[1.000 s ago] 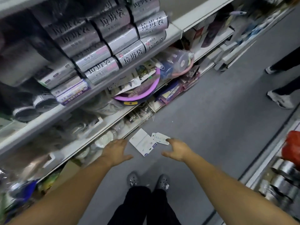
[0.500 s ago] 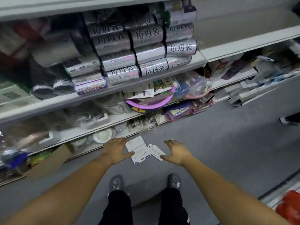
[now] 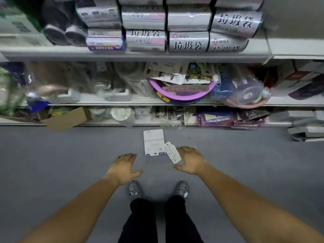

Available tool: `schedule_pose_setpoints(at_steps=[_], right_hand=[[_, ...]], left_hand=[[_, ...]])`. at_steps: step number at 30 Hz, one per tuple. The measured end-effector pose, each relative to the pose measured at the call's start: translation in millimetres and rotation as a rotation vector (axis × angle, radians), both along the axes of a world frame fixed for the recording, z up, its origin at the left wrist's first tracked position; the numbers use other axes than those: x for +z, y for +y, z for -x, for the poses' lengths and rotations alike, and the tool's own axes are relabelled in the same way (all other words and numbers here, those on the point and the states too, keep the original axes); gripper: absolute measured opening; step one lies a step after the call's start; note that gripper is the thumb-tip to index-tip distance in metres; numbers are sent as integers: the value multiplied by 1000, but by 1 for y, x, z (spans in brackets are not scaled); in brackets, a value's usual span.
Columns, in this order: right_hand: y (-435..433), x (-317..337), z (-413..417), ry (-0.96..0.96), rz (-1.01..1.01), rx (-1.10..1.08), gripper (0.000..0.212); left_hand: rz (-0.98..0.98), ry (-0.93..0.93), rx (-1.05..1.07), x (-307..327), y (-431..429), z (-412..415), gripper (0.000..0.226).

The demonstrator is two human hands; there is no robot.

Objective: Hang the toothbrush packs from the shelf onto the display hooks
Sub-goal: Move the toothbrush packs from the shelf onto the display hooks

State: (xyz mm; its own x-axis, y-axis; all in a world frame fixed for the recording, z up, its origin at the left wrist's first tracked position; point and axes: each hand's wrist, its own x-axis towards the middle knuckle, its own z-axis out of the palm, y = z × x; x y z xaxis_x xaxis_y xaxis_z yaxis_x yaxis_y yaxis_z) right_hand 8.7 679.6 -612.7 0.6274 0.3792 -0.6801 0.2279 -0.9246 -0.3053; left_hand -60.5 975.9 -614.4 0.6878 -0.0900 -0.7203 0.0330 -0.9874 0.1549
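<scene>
Two white packs lie on the grey floor in front of the shelves: a larger flat pack [image 3: 153, 142] and a smaller narrow pack [image 3: 172, 153] overlapping its lower right corner. My left hand [image 3: 123, 168] hovers palm down to the left of them, fingers relaxed and empty. To the right of the smaller pack my right hand [image 3: 191, 160] hangs with spread fingers, holding nothing. Whether it touches the pack I cannot tell. No display hooks are in sight.
White shelves [image 3: 140, 56] fill the upper half, stacked with silver rolls of rubbish bags [image 3: 188, 42]. A purple basin [image 3: 181, 92] and bagged goods sit on the middle shelf. A cardboard box [image 3: 67, 118] juts out at the bottom left. My own feet [image 3: 134, 190] stand below the hands.
The view has swung left to face the shelves squarely. Both hands stayed empty above the floor, the right one now closer to the smaller pack.
</scene>
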Motion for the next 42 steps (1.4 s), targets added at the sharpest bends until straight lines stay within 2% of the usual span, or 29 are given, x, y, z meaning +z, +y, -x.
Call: schedule_pose_setpoints(at_steps=[4,8,12,16,21,27,29,32,38,42], right_hand=[[-6,-42,-5,39,33,-28,86],[-12,-95,-8,43,74,-66,89],[-13,-154,-7,58,116,-103,90],[-8,-224,-1,70,157,-122,93],[3,-318,18,87,171,-178,93],[3,-430,29,87,201,-238,98],[2,-465,27,72,212,-251,99],[4,-513,24,52,237,-266,100],[15,-591,13,21,235,-328,105],[22,-626,12,-43,230,-441,111]], left_hand=[[-2,20,-17,-41,-4,2,116],[30,-7,-51,-94,2,2,92],[24,47,-76,-156,14,5,92],[-41,10,-30,-228,29,16,95],[-27,-11,0,-310,29,25,79],[-24,-8,-75,-436,42,38,97],[-19,-74,-159,-474,41,30,97],[-14,-123,-166,-522,39,13,95],[-71,-178,-203,-583,35,-38,104],[-170,-144,-379,-617,25,-76,102]])
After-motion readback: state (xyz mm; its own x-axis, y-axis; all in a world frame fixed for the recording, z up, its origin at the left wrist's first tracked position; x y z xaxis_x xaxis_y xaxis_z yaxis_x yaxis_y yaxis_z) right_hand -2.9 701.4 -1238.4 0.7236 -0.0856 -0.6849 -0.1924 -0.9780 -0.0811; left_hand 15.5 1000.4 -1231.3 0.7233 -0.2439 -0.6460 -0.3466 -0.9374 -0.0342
